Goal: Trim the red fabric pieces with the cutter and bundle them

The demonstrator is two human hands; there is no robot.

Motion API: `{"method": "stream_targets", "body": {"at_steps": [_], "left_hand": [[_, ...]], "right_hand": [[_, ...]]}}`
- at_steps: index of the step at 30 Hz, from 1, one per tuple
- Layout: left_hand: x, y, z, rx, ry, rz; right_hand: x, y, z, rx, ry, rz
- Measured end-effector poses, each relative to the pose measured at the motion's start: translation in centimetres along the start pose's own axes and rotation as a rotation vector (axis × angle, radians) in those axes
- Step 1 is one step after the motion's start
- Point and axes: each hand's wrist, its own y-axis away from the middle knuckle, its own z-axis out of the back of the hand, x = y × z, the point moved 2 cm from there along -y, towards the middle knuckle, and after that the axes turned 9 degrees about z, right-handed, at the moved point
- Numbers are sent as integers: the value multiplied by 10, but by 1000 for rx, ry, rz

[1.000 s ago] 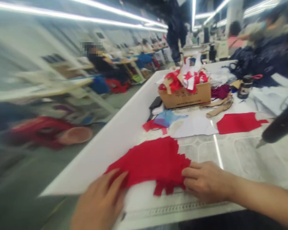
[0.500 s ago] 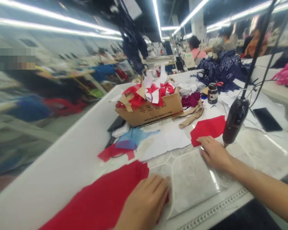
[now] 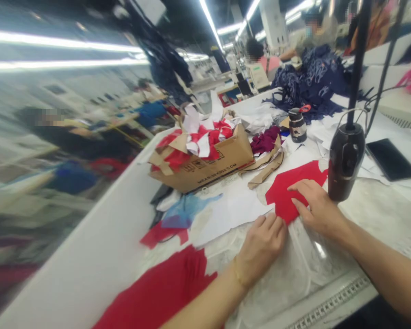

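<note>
The left hand (image 3: 262, 251) had slid over beside the right hand (image 3: 317, 210), both lying open and flat, not gripping, the right's spread fingers smoothing the red fabric piece (image 3: 284, 194) on the clear plastic sheet (image 3: 315, 258), a black corded hand tool (image 3: 345, 162) just beyond.

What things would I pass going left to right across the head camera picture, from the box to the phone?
cardboard box → dark purple cloth → jar → black hanging tool → phone
</note>
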Motion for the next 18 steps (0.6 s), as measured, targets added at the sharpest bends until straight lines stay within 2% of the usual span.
{"method": "stream_targets", "body": {"at_steps": [4,7,12,15,18], "left_hand": [[-19,32,38,-25,95,-1],[-18,68,53,55,100,41],[-6,115,62,132,-80,166],[-10,122,62,155,-86,238],[-22,119,55,138,18,243]], "right_hand": [[1,-1,11,-15,-20,-19],[3,0,15,46,-25,-36],[4,2,15,161,-2,-60],[2,3,8,244,24,-78],[6,6,4,334,21,-65]]}}
